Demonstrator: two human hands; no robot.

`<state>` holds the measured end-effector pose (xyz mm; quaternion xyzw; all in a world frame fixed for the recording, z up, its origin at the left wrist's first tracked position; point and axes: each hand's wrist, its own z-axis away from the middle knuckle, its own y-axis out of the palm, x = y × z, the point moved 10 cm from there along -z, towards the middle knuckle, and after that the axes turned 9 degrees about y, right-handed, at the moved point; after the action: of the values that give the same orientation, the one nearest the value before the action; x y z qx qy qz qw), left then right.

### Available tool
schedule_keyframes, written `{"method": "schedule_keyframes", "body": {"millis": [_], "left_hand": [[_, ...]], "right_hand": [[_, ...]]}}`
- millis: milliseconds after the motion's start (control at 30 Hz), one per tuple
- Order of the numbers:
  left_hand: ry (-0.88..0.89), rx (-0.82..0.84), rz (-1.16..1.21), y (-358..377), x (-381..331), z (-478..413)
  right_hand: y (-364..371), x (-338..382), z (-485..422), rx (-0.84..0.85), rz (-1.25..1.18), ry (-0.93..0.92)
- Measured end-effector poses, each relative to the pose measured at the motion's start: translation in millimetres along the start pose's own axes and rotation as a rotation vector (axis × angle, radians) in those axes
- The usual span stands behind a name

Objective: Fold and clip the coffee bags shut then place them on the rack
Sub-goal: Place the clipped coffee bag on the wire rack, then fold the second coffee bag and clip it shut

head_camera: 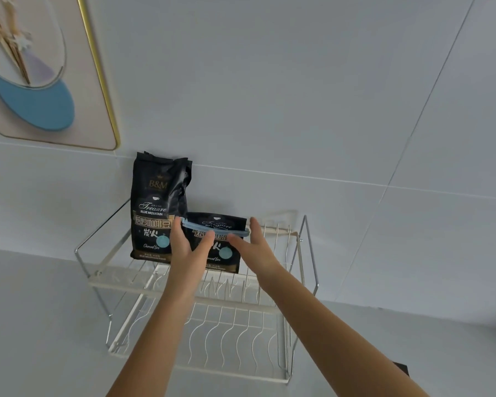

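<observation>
A two-tier white wire rack (184, 285) stands against the wall. On its upper tier a tall black coffee bag (155, 204) stands upright at the left, its top unfolded and without a clip. To its right is a shorter black coffee bag (222, 253) with its top folded down under a light blue clip (215, 227). My left hand (188, 247) grips that bag's left side, thumb on the front. On the bag's right side lies my right hand (254, 242), fingers up at its edge.
The rack's lower tier (226, 333) of wavy wires shows beneath my forearms. A gold-framed picture (49, 81) hangs on the tiled wall at upper left. A dark object (401, 368) peeks out at lower right on the pale counter.
</observation>
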<state>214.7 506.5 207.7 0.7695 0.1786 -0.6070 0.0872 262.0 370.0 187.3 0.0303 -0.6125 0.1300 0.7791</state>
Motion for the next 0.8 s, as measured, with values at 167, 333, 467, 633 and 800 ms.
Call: {"method": "schedule_keyframes", "body": {"millis": [167, 333, 467, 633, 800], "left_hand": [[0.245, 0.069, -0.181, 11.5, -58.2, 32.3], [0.538, 0.169, -0.346, 59.1, -94.3, 100.1], [0.548, 0.339, -0.512, 128.6, -79.5, 148.2], [0.543, 0.42, -0.619, 202.0, -55.1, 192.4], [0.452, 0.483, -0.676, 271.6, -25.0, 232.2]], "right_hand": [[-18.8, 28.3, 60.6, -0.084, 0.146, -0.269], [-75.5, 28.4, 130.0, -0.359, 0.223, -0.549], [-125.3, -7.3, 158.1, -0.485, 0.401, -0.531], [-197.4, -63.9, 184.0, -0.525, 0.573, -0.413], [-267.8, -114.7, 199.7, -0.5, 0.686, -0.311]]}}
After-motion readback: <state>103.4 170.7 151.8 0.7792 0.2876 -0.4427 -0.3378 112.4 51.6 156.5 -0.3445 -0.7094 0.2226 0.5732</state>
